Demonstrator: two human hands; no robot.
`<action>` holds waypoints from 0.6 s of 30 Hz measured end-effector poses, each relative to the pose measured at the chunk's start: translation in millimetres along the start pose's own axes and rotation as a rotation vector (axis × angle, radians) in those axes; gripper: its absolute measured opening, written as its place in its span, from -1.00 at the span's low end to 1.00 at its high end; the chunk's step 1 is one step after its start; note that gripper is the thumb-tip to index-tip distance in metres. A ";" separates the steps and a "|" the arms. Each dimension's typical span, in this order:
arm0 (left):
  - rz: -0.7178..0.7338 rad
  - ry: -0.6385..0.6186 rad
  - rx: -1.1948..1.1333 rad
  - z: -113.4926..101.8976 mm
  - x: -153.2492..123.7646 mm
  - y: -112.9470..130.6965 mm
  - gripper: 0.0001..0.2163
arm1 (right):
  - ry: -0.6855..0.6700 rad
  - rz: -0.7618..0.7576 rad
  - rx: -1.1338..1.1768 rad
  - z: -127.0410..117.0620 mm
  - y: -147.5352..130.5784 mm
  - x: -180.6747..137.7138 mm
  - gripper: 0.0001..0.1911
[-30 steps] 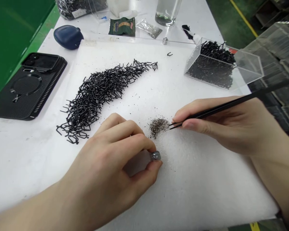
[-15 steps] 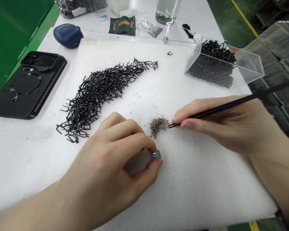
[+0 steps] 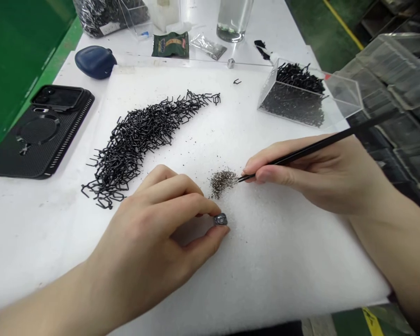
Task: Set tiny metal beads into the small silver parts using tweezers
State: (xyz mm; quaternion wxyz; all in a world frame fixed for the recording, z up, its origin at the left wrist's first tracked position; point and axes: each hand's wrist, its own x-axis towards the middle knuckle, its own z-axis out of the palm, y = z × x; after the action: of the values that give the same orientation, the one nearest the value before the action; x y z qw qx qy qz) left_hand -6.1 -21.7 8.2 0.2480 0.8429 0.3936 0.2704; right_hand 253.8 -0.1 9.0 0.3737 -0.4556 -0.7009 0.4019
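My left hand (image 3: pixel 168 224) pinches a small grey metal block (image 3: pixel 220 219) between thumb and fingertips, just above the white foam sheet (image 3: pixel 283 270). Black tweezers (image 3: pixel 301 151) are gripped in my right hand (image 3: pixel 311 177), slanting down to the left. Their tips reach the right edge of a small heap of tiny metallic grains (image 3: pixel 223 181). Whether a grain sits between the tips is too small to tell. Beyond my left hand a long pile of black forked pieces (image 3: pixel 147 133) curves across the sheet.
A clear plastic box (image 3: pixel 308 100) of black pieces lies at the back right. On the left are a black phone case (image 3: pixel 38 130) and a dark blue rounded object (image 3: pixel 95 61). A glass (image 3: pixel 234 21), a green packet (image 3: pixel 170 45) and a clear bag (image 3: pixel 209 45) stand farther back.
The view has shifted slightly, so most things appear a little farther left. Both hands keep their holds; the block looks slightly turned, and the tweezer tips stay at the heap's edge.
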 end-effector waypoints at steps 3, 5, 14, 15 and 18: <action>0.017 -0.009 0.020 0.7 0.2 -0.2 -0.95 | -0.034 0.010 0.050 0.9 -5.2 -3.4 -0.98; 0.028 -0.003 0.017 1.4 0.1 0.0 -0.94 | -0.102 -0.006 0.067 2.8 -8.2 -6.5 -0.96; 0.015 -0.001 -0.025 0.2 0.3 1.6 -0.95 | -0.255 -0.067 0.120 13.1 -10.1 -11.5 -0.83; 0.014 -0.002 -0.025 0.4 0.5 1.8 -0.95 | -0.256 -0.072 0.118 13.5 -10.2 -11.4 -0.82; 0.019 -0.009 -0.029 1.9 0.9 1.3 -0.95 | -0.266 -0.077 0.111 14.0 -10.5 -10.8 -0.83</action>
State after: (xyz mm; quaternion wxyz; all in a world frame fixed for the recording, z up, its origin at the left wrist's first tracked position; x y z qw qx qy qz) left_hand -3.7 -22.2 7.9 0.2593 0.8440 0.3806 0.2748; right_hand 241.1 -16.1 11.3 0.3174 -0.3499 -0.7377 0.4823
